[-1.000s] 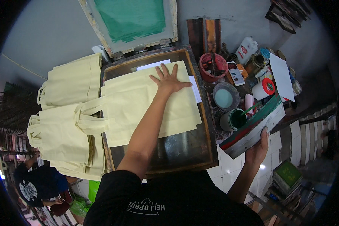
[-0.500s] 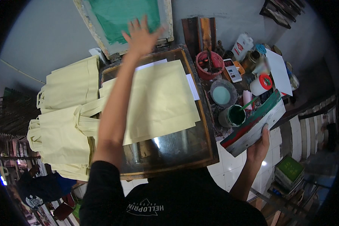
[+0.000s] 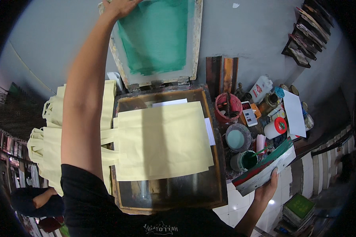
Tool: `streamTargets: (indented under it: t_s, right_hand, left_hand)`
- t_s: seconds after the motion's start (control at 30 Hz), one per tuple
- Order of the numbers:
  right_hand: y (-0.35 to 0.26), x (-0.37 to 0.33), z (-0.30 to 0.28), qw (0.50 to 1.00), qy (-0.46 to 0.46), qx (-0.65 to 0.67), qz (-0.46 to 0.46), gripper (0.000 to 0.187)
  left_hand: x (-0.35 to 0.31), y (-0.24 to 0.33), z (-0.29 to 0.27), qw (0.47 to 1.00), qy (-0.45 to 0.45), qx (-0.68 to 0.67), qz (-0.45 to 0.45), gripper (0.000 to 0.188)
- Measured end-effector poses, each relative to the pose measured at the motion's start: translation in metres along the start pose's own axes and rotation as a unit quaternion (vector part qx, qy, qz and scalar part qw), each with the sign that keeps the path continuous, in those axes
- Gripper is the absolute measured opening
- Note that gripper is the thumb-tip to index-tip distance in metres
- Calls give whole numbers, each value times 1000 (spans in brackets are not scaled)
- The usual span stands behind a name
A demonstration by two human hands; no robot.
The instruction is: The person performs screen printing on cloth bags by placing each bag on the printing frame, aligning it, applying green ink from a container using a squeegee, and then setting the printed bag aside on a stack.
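My left hand (image 3: 122, 6) reaches up to the hinged screen-printing frame (image 3: 197, 43), over its upper left part. Its thumb and fingers are spread, with some tips cut off by the picture's top; whether it touches the frame cannot be told. The raised frame carries a mesh with a large green area. My right hand (image 3: 267, 189) is closed on a squeegee (image 3: 269, 168), a flat whitish board with a green and red smeared edge, held tilted beside the table. A pale yellow tote bag (image 3: 166, 142) lies flat on the glass-topped printing table (image 3: 174, 193), its handles pointing left.
More yellow bags (image 3: 51, 154) are piled at the left. On the right stand a green ink tub (image 3: 237, 162) with a stick, a bowl of pale liquid (image 3: 241, 136), a pink bucket (image 3: 235, 114), a phone (image 3: 250, 117) and several bottles. Another person's arm (image 3: 43, 198) shows at lower left.
My left hand has moved up and left, from in front of the green mesh to the upper part of the frame. The whole view has shifted; the right hand still holds the squeegee.
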State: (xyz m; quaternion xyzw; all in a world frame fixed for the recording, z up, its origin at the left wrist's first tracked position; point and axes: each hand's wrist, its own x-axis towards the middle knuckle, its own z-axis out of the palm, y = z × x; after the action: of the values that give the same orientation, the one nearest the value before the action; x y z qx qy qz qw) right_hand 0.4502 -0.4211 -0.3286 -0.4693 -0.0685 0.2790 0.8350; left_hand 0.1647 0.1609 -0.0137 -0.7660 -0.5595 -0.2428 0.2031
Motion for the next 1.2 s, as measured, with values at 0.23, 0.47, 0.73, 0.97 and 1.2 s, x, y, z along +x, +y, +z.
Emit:
streamTargets:
  t_s: [0.23,0.47,0.73,0.97,1.2]
  right_hand:
    - [-4,14,-6,1000,17,9,-3,49]
    - [-40,26,-2,997,43,48,-29,46]
    - [-57,29,44,998,-32,39,-36,52]
    - [-67,20,93,991,-75,72,-80,43]
    - [-77,7,96,981,-149,69,-99,42]
  left_hand:
    - [-98,-13,-51,979,164,5,119,47]
    - [-364,-9,-140,957,26,-54,284,80]
    - [-506,-1,-78,947,-110,-186,236,51]
    - [-456,-9,-101,955,11,-197,223,51]
    - [-500,0,-82,952,-94,-229,183,47]
